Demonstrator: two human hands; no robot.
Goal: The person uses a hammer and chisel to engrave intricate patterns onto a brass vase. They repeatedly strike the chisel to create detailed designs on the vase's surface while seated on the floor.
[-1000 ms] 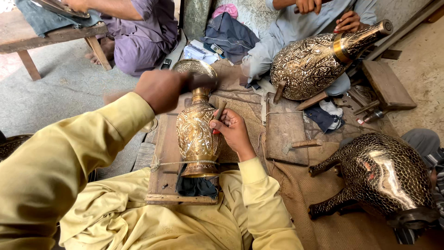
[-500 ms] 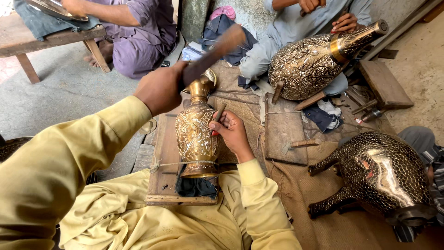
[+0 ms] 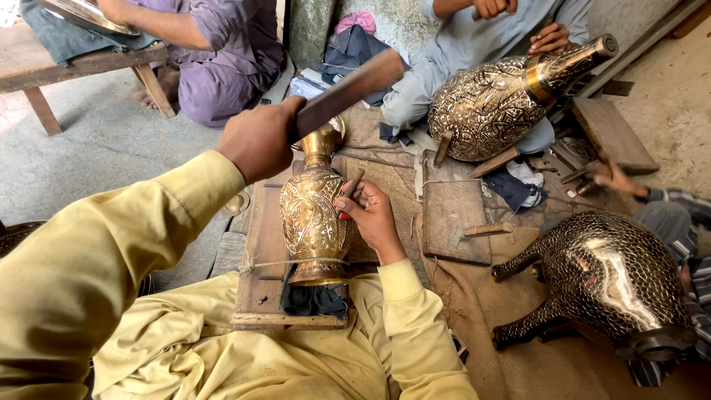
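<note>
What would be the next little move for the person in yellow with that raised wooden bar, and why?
Probably bring the wooden bar down onto the top end of the chisel. The left hand holds the bar lifted above the brass vase, while the right hand sets the chisel's tip against the vase's engraved side. The vase lies tied to a wooden board.

Grey concrete floor (image 3: 89, 155), wooden bench (image 3: 74, 70) at upper left, burlap matting (image 3: 474, 304), daylight

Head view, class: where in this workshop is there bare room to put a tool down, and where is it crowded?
Free: the grey floor between the bench and the wooden board. Crowded: between the brass vase, large engraved vase and dark patterned vessel.
</note>
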